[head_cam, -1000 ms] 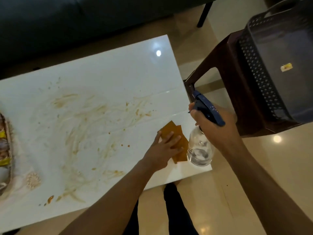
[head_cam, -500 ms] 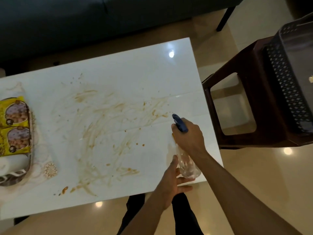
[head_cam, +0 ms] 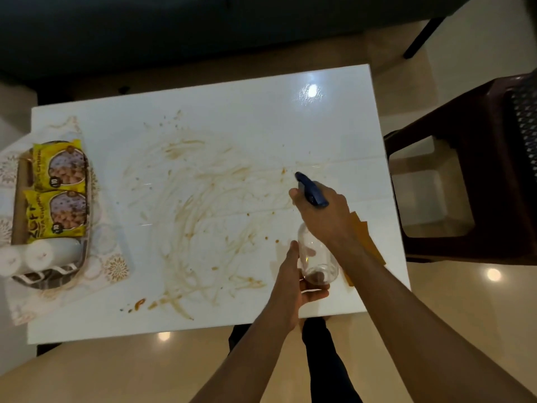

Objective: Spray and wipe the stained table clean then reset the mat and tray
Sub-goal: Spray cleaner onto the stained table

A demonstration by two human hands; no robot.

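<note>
White and glossy, the rectangular desk [head_cam: 232, 117] carried a broad swirl of brown smeared stains [head_cam: 203, 216] across its middle, with scattered specks around it and a thicker dab near your edge. Your right hand [head_cam: 325, 216] was curled round the neck of a clear plastic spray bottle with a dark blue trigger head [head_cam: 312, 191], the nozzle pointing out over the stains toward the left. The bottle's transparent body tilted down toward you above the right part of the desk. Your left hand [head_cam: 290, 283] cupped the bottle's base from below and from the left, fingers bent under it and thumb up along its side. An orange-brown folded cloth [head_cam: 367, 239] lay flat on the desk just under and to the right of your right forearm, near the right edge. At the far left, a pale patterned fabric mat [head_cam: 113, 266] sat on the desk and overhung the left edge. On it rested an oval wooden tray [head_cam: 20, 199] holding two yellow snack packets [head_cam: 59, 193] and two white cylinders [head_cam: 37, 254] lying side by side. A dark brown plastic stool [head_cam: 479, 158] stood on the tiled floor just beside the right end of the desk.
</note>
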